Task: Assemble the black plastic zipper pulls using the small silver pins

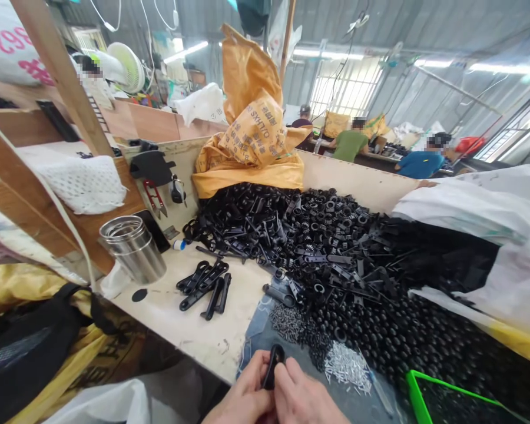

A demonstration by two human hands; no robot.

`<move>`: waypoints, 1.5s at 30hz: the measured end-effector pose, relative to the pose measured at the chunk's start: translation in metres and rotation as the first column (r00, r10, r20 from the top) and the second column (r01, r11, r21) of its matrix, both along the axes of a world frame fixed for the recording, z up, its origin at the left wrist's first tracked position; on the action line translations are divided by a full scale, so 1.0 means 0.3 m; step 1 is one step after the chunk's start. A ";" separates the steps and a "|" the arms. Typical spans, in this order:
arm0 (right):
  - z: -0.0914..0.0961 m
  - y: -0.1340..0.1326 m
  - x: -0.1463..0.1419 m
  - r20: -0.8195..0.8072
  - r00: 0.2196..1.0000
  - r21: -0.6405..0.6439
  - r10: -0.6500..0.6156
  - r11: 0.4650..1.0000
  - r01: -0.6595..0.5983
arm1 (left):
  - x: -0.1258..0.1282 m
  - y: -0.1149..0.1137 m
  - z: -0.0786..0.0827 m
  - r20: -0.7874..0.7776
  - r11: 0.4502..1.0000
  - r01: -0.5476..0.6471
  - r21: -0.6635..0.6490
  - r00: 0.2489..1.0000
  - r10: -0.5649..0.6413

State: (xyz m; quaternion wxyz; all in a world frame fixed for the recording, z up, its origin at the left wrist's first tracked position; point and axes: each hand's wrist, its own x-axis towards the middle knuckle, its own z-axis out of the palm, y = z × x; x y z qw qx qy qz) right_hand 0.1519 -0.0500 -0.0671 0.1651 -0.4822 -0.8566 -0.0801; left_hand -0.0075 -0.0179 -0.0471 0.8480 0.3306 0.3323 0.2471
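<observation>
A black elongated plastic part (272, 366) with a rounded, ring-like upper end stands between my hands at the bottom middle. My left hand (246, 391) grips it from the left, thumb and fingers closed round it. The fingers of my right hand (304, 393) are pressed together against its right side; whether they also pinch something small is hidden. Just beyond lie small grey metal pieces (287, 323), a heap of tiny black pieces (318, 347) and a pile of silvery pins or screws (348, 367). Several similar long black parts (205, 285) rest together on the table at the left.
Large heaps of black plastic parts (300, 229) and round black pieces (393, 330) cover the back and right. A steel cup (135, 250) stands at the left, near red-handled snips (152, 197). A green-rimmed tray (417, 397) is at lower right. Several people sit in the background.
</observation>
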 end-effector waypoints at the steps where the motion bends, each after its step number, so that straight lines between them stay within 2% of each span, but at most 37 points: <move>1: 0.048 0.016 0.018 -0.015 1.000 -0.039 0.004 0.999 -0.004 | -0.007 0.008 0.002 0.006 0.999 -0.027 -0.028 1.000 0.028; 2: 0.105 0.039 0.043 -0.031 0.998 -0.099 0.050 0.994 -0.053 | -0.016 0.017 0.002 -0.002 0.998 -0.053 -0.045 0.999 0.053; 3: 0.167 0.068 0.071 -0.075 0.994 -0.237 0.083 0.966 -0.099 | -0.026 0.026 0.003 -0.029 0.996 -0.076 -0.050 0.997 0.074; 4: 0.229 0.104 0.101 -0.110 0.994 -0.328 0.001 0.944 -0.037 | -0.036 0.036 0.003 -0.066 0.994 -0.097 -0.045 0.993 0.094; 5: 0.283 0.147 0.127 -0.100 0.982 -0.344 -0.160 0.932 0.117 | -0.044 0.044 0.005 -0.112 0.993 -0.115 -0.031 0.987 0.111; 6: 0.326 0.195 0.149 -0.059 0.944 -0.299 -0.326 0.907 0.295 | -0.050 0.052 0.008 -0.160 0.991 -0.134 -0.006 0.978 0.131; 7: 0.355 0.245 0.163 -0.034 0.915 -0.278 -0.402 0.883 0.378 | -0.052 0.058 0.013 -0.204 0.987 -0.158 0.034 0.966 0.161; 9: 0.368 0.347 0.167 0.002 0.885 -0.257 -0.466 0.855 0.451 | -0.042 0.069 0.027 -0.259 0.963 -0.234 0.135 0.930 0.262; 11: 0.338 0.433 0.147 0.032 0.882 -0.272 -0.470 0.845 0.460 | -0.018 0.079 0.047 -0.258 0.925 -0.319 0.206 0.894 0.366; 13: 0.297 0.491 0.122 0.047 0.883 -0.308 -0.466 0.835 0.457 | 0.009 0.089 0.068 -0.205 0.906 -0.367 0.209 0.890 0.408; 15: 0.276 0.520 0.115 0.022 0.886 -0.343 -0.464 0.829 0.442 | 0.026 0.097 0.090 -0.141 0.916 -0.375 0.147 0.908 0.394; 19: 0.312 0.498 0.171 -0.185 0.869 -0.361 -0.460 0.854 0.375 | 0.031 0.102 0.127 -0.059 0.926 -0.378 -0.009 0.924 0.377; 22: 0.345 0.403 0.227 -0.418 0.796 -0.342 -0.438 0.887 0.308 | 0.035 0.099 0.141 -0.049 0.919 -0.393 -0.043 0.919 0.391; 24: 0.340 0.298 0.234 -0.589 0.671 -0.363 -0.450 0.889 0.278 | 0.047 0.094 0.146 -0.058 0.915 -0.402 -0.027 0.915 0.400; 25: 0.328 0.239 0.225 -0.771 0.416 -0.445 -0.483 0.875 0.191 | 0.055 0.089 0.149 -0.067 0.913 -0.408 -0.009 0.911 0.407; 26: 0.310 0.180 0.206 -0.834 0.146 -0.523 -0.532 0.847 0.099 | 0.064 0.084 0.152 -0.079 0.909 -0.416 0.009 0.906 0.416; 27: 0.288 0.127 0.182 -0.793 -0.045 -0.607 -0.608 0.794 -0.027 | 0.073 0.079 0.155 -0.093 0.904 -0.426 0.030 0.899 0.427; 28: 0.264 0.083 0.154 -0.737 -0.200 -0.638 -0.646 0.762 -0.113 | 0.082 0.073 0.159 -0.109 0.898 -0.436 0.053 0.892 0.439; 29: 0.240 0.050 0.126 -0.686 -0.312 -0.636 -0.658 0.750 -0.183 | 0.090 0.067 0.163 -0.126 0.894 -0.442 0.080 0.885 0.449; 31: 0.199 0.016 0.082 -0.627 -0.436 -0.613 -0.645 0.754 -0.234 | 0.104 0.057 0.172 -0.143 0.891 -0.433 0.137 0.881 0.450; 33: 0.176 0.007 0.058 -0.626 -0.473 -0.589 -0.621 0.773 -0.235 | 0.116 0.046 0.182 -0.139 0.895 -0.408 0.182 0.890 0.434; 37: 0.162 0.001 0.041 -0.680 -0.451 -0.542 -0.578 0.810 -0.222 | 0.134 0.025 0.196 -0.090 0.893 -0.407 0.190 0.899 0.429; 45: 0.117 -0.020 -0.005 -0.711 -0.411 -0.537 -0.570 0.818 -0.207 | 0.137 -0.011 0.184 -0.042 0.868 -0.461 0.185 0.879 0.476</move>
